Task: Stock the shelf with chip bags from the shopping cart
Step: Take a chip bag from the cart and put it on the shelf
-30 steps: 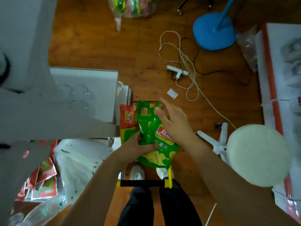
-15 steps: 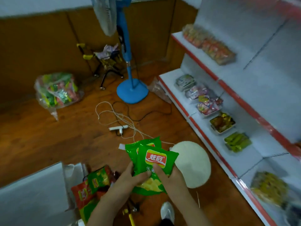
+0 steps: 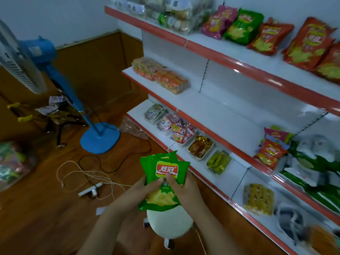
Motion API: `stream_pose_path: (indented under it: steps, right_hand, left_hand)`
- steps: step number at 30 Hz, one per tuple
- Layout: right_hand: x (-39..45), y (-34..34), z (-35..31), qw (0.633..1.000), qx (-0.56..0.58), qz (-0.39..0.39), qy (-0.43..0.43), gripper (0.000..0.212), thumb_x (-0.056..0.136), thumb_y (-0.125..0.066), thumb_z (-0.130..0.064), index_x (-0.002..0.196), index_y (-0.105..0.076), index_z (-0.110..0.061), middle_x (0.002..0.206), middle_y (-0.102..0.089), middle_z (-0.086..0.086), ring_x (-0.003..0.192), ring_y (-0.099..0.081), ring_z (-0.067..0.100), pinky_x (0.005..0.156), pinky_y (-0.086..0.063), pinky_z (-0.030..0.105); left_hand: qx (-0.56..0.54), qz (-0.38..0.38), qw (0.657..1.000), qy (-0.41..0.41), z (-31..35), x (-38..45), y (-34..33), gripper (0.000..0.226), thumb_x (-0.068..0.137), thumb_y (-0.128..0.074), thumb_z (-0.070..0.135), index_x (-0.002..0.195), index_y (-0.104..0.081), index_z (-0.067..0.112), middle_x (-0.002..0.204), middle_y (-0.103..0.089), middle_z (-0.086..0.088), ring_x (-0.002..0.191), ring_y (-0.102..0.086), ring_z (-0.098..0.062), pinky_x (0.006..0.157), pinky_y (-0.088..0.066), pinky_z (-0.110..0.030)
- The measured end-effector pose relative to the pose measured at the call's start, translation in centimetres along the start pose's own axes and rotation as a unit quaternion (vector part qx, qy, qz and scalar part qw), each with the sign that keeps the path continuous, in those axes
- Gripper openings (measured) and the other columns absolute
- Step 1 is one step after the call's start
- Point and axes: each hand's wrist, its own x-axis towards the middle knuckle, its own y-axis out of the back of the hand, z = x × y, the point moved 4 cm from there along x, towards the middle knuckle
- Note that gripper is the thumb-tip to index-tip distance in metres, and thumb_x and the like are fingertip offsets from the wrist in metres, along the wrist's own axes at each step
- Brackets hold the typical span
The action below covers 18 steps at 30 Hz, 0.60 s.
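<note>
Green chip bags, two or three stacked with a red logo facing me, stand upright in both hands at the lower middle of the head view. My left hand grips their left side and my right hand their right side. The white shelf with red edges runs along the right. Red, green and pink chip bags lie on its top tier, and more red and green bags sit on a lower tier. The shopping cart is out of view.
A blue standing fan stands on the wooden floor at left, with a white cable and power strip lying below it. A round white stool is right under my hands. Trays of snacks fill the low shelf.
The view swung up from the cart and floor to the shelf. Both hands lifted the green chip bags out of the cart and carried them toward the shelf.
</note>
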Motion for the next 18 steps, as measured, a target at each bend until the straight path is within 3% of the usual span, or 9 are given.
stream_pose_path:
  steps: [2,4,7,10,13,15,18]
  right_hand:
    - [1.2,1.4,-0.4,0.999,0.026,0.037,0.001,0.064,0.067,-0.062,-0.081,0.118,-0.057,-0.042,0.111,-0.067,-0.014,0.102,-0.065,0.001,0.089,-0.056,0.035]
    - [2.7,2.6,-0.8,0.997,0.043,0.067,0.001,0.062,0.068,-0.063,-0.079,0.116,-0.058,-0.041,0.109,-0.068,-0.012,0.099,-0.067,0.002,0.087,-0.058,0.037]
    - [5.4,4.2,-1.3,0.992,0.070,0.107,-0.003,0.060,0.067,-0.064,-0.076,0.110,-0.062,-0.035,0.104,-0.072,-0.009,0.093,-0.070,0.003,0.084,-0.059,0.039]
    - [8.3,4.6,-1.8,0.985,0.115,0.126,-0.029,0.041,0.079,-0.062,-0.067,0.108,-0.061,-0.037,0.107,-0.073,-0.006,0.090,-0.071,0.004,0.083,-0.059,0.034]
    - [12.0,4.6,-2.3,0.971,0.170,0.159,-0.062,0.019,0.096,-0.050,-0.047,0.110,-0.055,-0.036,0.095,-0.068,-0.015,0.075,-0.067,-0.007,0.062,-0.052,0.010]
    - [14.6,4.3,-3.0,0.963,0.186,0.179,-0.072,0.015,0.101,-0.043,-0.040,0.113,-0.049,-0.034,0.087,-0.059,-0.020,0.060,-0.059,-0.013,0.050,-0.044,0.003]
    - [18.8,3.0,-4.8,0.942,0.237,0.220,-0.084,0.019,0.102,-0.043,-0.034,0.120,-0.039,-0.033,0.089,-0.053,-0.020,0.068,-0.055,-0.008,0.048,-0.043,0.003]
  left_hand:
    - [-0.002,0.021,1.000,-0.016,2.2,2.1,-1.2,0.050,0.080,-0.071,0.052,0.120,-0.050,0.030,0.103,-0.076,0.002,0.086,-0.076,-0.017,0.067,-0.059,-0.024]
    - [0.012,0.035,0.999,-0.028,3.7,4.4,-2.1,0.026,0.093,-0.059,0.040,0.115,-0.050,0.032,0.098,-0.073,0.008,0.074,-0.076,-0.009,0.058,-0.056,-0.019]
    - [0.035,0.028,0.998,-0.043,5.9,7.6,-2.9,0.009,0.097,-0.056,0.032,0.105,-0.054,0.032,0.097,-0.072,0.008,0.070,-0.075,-0.005,0.055,-0.054,-0.016]
    - [0.050,0.002,0.997,-0.051,7.9,11.4,-2.4,0.017,0.097,-0.057,0.030,0.114,-0.058,0.030,0.104,-0.076,0.005,0.086,-0.076,-0.011,0.065,-0.057,-0.020]
    - [0.061,-0.042,0.996,-0.045,10.0,15.7,-1.1,0.018,0.098,-0.056,0.023,0.116,-0.060,0.025,0.095,-0.079,0.007,0.088,-0.076,-0.015,0.065,-0.058,-0.023]
    - [0.071,-0.077,0.994,-0.035,11.6,18.8,0.2,0.016,0.099,-0.055,0.017,0.113,-0.059,0.024,0.091,-0.079,0.007,0.084,-0.076,-0.014,0.063,-0.058,-0.023]
    - [0.102,-0.120,0.987,-0.027,14.8,23.2,2.8,0.028,0.098,-0.057,0.013,0.124,-0.055,0.022,0.099,-0.078,0.005,0.089,-0.076,-0.017,0.068,-0.060,-0.027]
